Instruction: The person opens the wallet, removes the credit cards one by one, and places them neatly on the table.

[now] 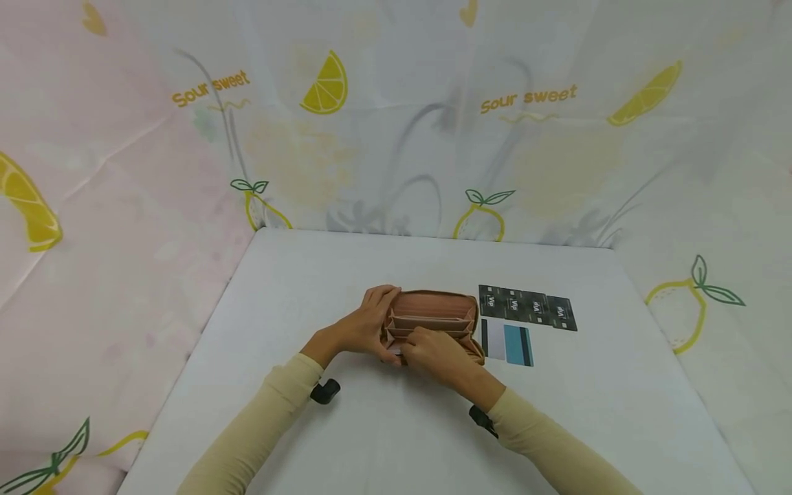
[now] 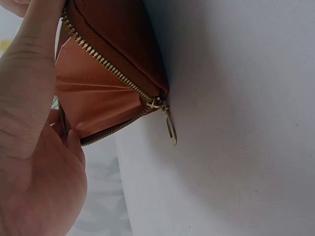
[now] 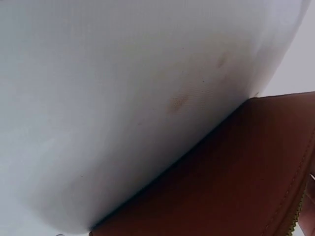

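A brown zip-around wallet [image 1: 433,304] stands unzipped on the white table, its pleated compartments facing up. My left hand [image 1: 365,328] holds its left end, fingers at the far side and thumb by the near edge. In the left wrist view, the brass zipper pull [image 2: 170,125] hangs beside the wallet's folded side gusset [image 2: 101,105]. My right hand [image 1: 436,354] reaches over the near wall with curled fingers gripping there; its fingertips are hidden inside. A small white edge [image 1: 396,349] shows near the left thumb. The right wrist view shows the wallet's smooth outer face [image 3: 221,177].
Right of the wallet lies a row of several black "Vip" cards [image 1: 529,306]. Nearer to me are a pale card [image 1: 496,340] with a dark stripe and a blue card [image 1: 515,344]. Patterned cloth [image 1: 396,137] walls the white table [image 1: 383,426] at the back and sides.
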A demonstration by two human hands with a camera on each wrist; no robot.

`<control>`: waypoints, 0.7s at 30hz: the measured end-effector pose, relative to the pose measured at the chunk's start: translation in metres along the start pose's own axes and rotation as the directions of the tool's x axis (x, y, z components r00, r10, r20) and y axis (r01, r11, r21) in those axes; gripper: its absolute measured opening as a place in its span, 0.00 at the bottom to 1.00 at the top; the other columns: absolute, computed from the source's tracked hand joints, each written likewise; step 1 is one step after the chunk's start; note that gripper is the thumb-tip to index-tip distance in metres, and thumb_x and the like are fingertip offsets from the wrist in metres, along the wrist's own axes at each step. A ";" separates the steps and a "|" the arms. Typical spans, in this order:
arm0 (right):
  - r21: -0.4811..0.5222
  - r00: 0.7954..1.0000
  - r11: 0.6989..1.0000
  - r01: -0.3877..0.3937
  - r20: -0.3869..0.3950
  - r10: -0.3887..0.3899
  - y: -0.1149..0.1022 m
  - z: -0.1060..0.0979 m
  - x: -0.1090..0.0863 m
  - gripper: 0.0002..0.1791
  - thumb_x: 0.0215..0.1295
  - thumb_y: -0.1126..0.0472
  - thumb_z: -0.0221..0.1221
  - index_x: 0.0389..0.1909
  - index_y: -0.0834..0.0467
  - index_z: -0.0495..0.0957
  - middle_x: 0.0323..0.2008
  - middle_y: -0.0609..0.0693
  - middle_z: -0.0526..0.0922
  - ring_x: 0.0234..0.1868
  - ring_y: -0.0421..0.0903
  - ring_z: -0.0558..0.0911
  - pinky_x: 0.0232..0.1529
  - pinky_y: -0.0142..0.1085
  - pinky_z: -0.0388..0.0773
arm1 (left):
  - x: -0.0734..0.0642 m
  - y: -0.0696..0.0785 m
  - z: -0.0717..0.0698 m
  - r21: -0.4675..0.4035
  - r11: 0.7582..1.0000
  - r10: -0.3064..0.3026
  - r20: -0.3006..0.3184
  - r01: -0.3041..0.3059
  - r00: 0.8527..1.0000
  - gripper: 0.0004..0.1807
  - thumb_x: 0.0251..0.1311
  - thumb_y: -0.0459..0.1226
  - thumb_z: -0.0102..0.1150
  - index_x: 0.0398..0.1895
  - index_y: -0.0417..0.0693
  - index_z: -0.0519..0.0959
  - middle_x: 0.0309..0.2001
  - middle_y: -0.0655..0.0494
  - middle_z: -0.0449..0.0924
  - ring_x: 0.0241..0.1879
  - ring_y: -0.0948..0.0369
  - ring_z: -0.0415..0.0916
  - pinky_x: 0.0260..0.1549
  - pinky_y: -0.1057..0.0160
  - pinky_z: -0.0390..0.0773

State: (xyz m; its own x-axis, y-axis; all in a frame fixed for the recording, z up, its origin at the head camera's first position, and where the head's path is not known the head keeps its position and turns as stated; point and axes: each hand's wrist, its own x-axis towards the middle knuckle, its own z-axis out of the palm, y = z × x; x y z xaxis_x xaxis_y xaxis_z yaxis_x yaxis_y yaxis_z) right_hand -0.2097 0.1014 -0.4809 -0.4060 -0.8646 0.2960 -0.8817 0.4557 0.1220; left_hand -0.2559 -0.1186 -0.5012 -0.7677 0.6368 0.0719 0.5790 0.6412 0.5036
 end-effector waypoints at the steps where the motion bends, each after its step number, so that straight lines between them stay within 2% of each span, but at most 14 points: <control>1: 0.004 1.000 1.000 -0.001 0.007 0.001 0.001 0.001 0.001 0.04 0.60 0.58 0.68 0.29 0.53 0.83 0.31 0.46 0.81 0.34 0.41 0.79 0.31 0.30 0.78 | 0.000 0.001 0.000 -0.001 1.000 -0.001 0.000 0.001 1.000 0.77 0.30 0.67 0.75 0.77 0.40 0.41 0.72 0.46 0.42 0.70 0.52 0.40 0.62 0.52 0.65; 7: 0.029 0.999 1.000 -0.006 0.036 0.005 0.002 0.007 0.004 0.05 0.60 0.59 0.68 0.27 0.52 0.83 0.25 0.44 0.79 0.29 0.40 0.78 0.29 0.29 0.76 | 0.000 0.005 -0.001 -0.002 1.000 -0.022 0.011 0.022 1.000 0.77 0.30 0.66 0.76 0.77 0.42 0.40 0.73 0.46 0.41 0.70 0.52 0.39 0.62 0.52 0.65; 14: -0.039 0.998 0.999 0.012 0.068 -0.010 0.000 0.004 0.006 0.07 0.60 0.59 0.68 0.25 0.52 0.82 0.23 0.44 0.78 0.27 0.40 0.76 0.27 0.30 0.74 | 0.001 0.003 0.001 0.019 1.000 -0.016 0.009 0.015 1.000 0.77 0.30 0.66 0.76 0.77 0.42 0.41 0.73 0.47 0.41 0.70 0.52 0.40 0.62 0.53 0.65; 21: -0.068 0.999 0.997 0.030 -0.016 -0.031 0.003 0.003 0.006 0.06 0.59 0.59 0.68 0.25 0.53 0.83 0.24 0.44 0.81 0.28 0.40 0.78 0.28 0.31 0.77 | 0.001 0.002 0.001 0.002 1.000 0.006 0.003 -0.006 1.000 0.76 0.31 0.65 0.77 0.77 0.43 0.41 0.72 0.47 0.41 0.70 0.51 0.40 0.62 0.52 0.65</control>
State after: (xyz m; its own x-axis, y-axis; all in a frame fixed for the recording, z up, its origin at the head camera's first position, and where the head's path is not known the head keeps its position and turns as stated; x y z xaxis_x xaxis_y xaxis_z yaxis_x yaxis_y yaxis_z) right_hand -0.2155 0.0974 -0.4813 -0.3742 -0.8751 0.3069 -0.8752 0.4426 0.1950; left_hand -0.2547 -0.1164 -0.5006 -0.7631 0.6422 0.0725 0.5846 0.6381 0.5011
